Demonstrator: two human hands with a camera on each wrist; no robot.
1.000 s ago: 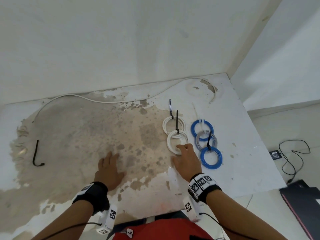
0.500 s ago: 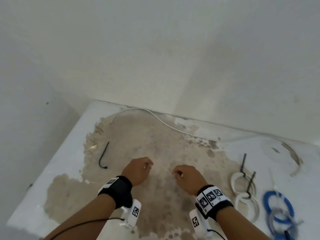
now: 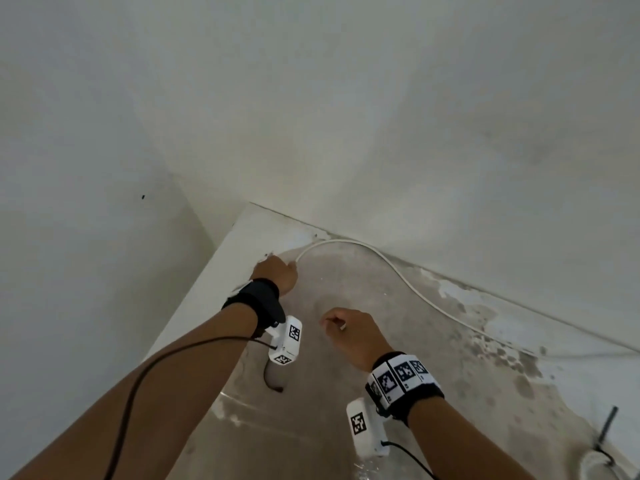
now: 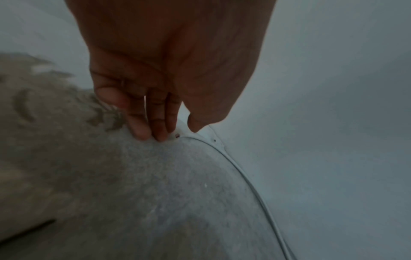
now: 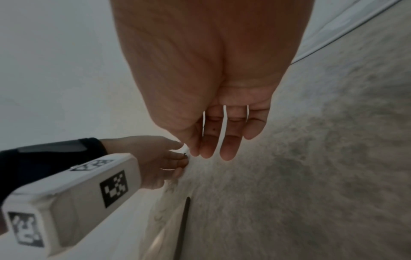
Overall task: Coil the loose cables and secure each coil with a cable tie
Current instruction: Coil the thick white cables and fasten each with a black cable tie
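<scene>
Right at the loose white cable (image 3: 398,271)'s free end, the left hand (image 3: 275,273) reaches with fingers extended, not yet grasping; from there the cable trails rightward along the wall. The right hand (image 3: 349,332) hangs relaxed, farther off.

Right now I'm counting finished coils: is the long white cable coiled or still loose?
Loose: the white cable lies stretched along the wall, uncoiled, its end at the left hand.

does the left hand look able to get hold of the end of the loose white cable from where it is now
Probably yes: the left hand is right at the end of the white cable on the tabletop, fingertips down beside it, with nothing lying between. No grip shows yet.
</scene>
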